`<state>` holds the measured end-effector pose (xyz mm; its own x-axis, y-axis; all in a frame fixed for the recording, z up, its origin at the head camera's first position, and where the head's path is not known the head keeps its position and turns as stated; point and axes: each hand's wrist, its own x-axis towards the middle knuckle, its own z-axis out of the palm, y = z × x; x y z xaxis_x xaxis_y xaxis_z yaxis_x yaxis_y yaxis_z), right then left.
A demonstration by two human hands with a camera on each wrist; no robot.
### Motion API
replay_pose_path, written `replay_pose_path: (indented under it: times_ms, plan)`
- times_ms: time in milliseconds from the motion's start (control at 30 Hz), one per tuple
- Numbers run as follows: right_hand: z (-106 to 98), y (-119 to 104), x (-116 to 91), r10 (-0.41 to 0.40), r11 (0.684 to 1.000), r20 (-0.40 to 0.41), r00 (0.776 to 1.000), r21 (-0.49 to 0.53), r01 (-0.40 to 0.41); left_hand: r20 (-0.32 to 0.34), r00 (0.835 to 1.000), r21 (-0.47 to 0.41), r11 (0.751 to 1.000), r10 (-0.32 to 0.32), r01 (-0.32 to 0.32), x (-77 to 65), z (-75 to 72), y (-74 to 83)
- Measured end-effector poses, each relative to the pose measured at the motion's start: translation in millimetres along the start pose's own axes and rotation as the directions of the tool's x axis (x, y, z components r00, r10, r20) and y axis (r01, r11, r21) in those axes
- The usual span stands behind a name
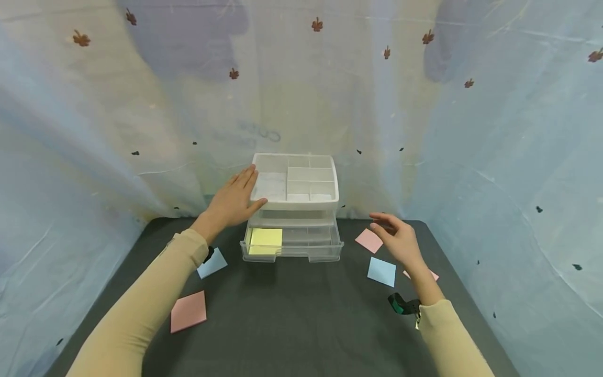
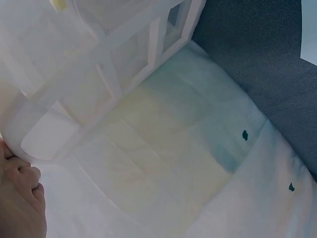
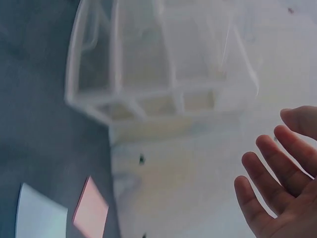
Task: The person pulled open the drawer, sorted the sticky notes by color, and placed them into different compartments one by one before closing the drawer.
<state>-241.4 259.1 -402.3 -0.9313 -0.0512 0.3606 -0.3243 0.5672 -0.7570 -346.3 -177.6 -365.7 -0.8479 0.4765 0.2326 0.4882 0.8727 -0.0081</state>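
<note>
A white plastic drawer organizer (image 1: 296, 205) stands at the back of the dark table, with a divided tray on top. Its clear drawer (image 1: 311, 251) is pulled out and holds yellow sticky notes (image 1: 266, 241) on the left side. My left hand (image 1: 232, 201) rests on the organizer's top left edge with its fingers straight. In the left wrist view only part of that hand (image 2: 22, 198) shows, against the organizer's corner. Off to the right, my right hand (image 1: 398, 240) hovers over the table beside the notes, fingers loosely bent and holding nothing; the right wrist view shows its fingers (image 3: 270, 193) spread.
On the right lie a pink note (image 1: 369, 240), a blue note (image 1: 381, 272) and another pink one (image 1: 435, 275) partly behind my wrist. On the left are a blue note (image 1: 212, 263) and a pink pad (image 1: 188, 312). A patterned curtain (image 1: 301, 104) hangs behind the table.
</note>
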Motion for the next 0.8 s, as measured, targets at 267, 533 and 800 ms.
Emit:
replay_pose_path:
  times_ms: [267, 533, 800]
  plan:
    - [-35, 37, -14, 0.113, 0.988, -0.041, 0.993, -0.101, -0.116, 0.008, 1.0, -0.006, 1.0, 0.007, -0.006, -0.6, -3.0, 1.0]
    - [-65, 66, -36, 0.131, 0.975, -0.037, 0.991, -0.175, -0.136, -0.005, 1.0, -0.013, 1.0, 0.01, -0.01, -3.5, 3.0, -2.4]
    - [-86, 93, -68, 0.103, 0.967, 0.026, 0.994, -0.239, -0.094, 0.0, 1.0, -0.014, 1.0, 0.009, -0.009, -1.2, 0.8, -1.7]
